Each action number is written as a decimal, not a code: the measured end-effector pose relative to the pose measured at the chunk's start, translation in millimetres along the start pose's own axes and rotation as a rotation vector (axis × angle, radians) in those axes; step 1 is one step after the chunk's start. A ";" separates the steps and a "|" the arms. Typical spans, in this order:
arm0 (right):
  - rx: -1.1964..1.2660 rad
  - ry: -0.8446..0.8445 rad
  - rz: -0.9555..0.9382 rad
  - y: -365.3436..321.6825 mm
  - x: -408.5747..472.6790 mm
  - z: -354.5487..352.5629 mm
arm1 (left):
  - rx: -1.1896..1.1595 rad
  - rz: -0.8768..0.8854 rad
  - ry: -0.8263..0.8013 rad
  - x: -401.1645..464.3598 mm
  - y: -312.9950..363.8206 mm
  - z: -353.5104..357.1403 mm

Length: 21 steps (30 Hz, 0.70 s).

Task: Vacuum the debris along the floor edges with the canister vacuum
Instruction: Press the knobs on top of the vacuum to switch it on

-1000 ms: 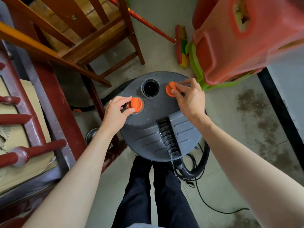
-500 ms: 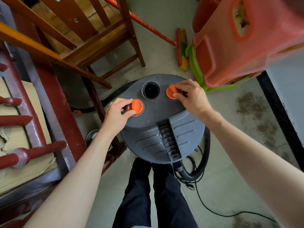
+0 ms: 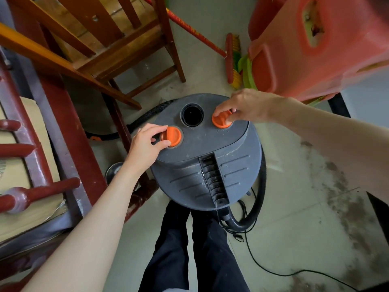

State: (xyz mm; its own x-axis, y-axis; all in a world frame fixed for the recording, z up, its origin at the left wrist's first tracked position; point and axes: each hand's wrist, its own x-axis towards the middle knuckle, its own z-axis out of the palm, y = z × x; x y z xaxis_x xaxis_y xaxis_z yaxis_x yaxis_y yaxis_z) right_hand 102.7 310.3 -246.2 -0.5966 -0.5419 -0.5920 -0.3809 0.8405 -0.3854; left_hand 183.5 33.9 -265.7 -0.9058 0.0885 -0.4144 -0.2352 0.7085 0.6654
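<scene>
The canister vacuum [image 3: 207, 165] under me is dark grey plastic, dusty, with a black round opening [image 3: 192, 115] on top. My left grip [image 3: 145, 144] is on a bright orange knob [image 3: 173, 135], and my right grip [image 3: 244, 107] is on a second orange knob [image 3: 221, 121] of the same shade. The hose [image 3: 255, 211] and cord [image 3: 273, 270] are black. My trousers [image 3: 189, 249] are black too. The floor [image 3: 294, 228] is pale greyish cream with dark brown blotches (thickest toward the right). The wooden chair [image 3: 109, 45] is honey brown, the broom [image 3: 232, 57] is red with yellow and green bristles, and the plastic stool [image 3: 315, 49] is salmon red over a lime green one [image 3: 246, 70].
</scene>
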 end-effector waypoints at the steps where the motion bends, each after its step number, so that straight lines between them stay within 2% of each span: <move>1: 0.005 0.039 -0.006 -1.0 1.2 0.9 | -0.003 -0.006 0.002 0.2 0.0 0.2; 4: 0.069 0.202 -0.001 -6.4 17.3 15.3 | 0.012 -0.013 0.006 -0.5 -0.9 0.5; 11: 0.225 0.434 0.109 -20.0 25.1 37.8 | -0.020 -0.037 -0.011 -2.1 1.3 -1.0; 15: 0.207 0.602 0.109 -28.0 11.6 65.7 | -0.011 -0.022 -0.021 -3.8 -0.9 0.8; 21: 0.162 0.592 0.253 -39.2 -3.3 96.6 | 0.004 -0.023 -0.017 -7.2 -3.0 8.8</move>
State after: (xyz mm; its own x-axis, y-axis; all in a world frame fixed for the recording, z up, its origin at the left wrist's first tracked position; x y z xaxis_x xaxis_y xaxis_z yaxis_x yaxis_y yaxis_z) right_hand 187.9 278.7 -297.5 -0.9586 -0.1951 -0.2074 -0.0946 0.9052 -0.4144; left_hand 193.9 37.3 -270.1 -0.8938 0.0841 -0.4405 -0.2546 0.7134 0.6529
